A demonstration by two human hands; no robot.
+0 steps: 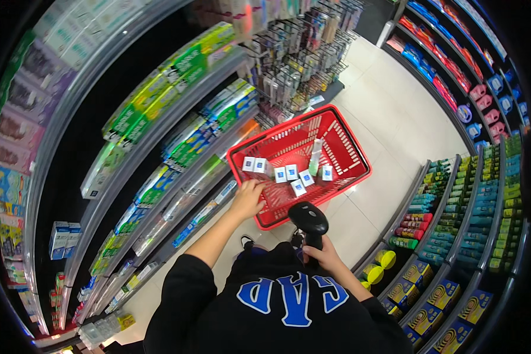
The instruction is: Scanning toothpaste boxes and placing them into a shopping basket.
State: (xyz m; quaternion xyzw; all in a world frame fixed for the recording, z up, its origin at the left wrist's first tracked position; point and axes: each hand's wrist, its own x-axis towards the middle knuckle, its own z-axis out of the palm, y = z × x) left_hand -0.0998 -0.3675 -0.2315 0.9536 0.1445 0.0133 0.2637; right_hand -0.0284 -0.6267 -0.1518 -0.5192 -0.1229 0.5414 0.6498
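My right hand is closed around the handle of a black handheld barcode scanner, held upright near my chest. My left hand is at the near left rim of a red plastic shopping basket; whether it grips the rim or only rests there cannot be told. Inside the basket lie several small white boxes with blue marks, among them a box near the middle and another further right. A long, narrow white and green carton leans among them.
Curved-looking shelves on the left hold toothpaste cartons and blue-white boxes. Past the basket stands a wire rack of hanging packets. Shelves on the right carry bottles and yellow-blue boxes. Pale floor tiles show between.
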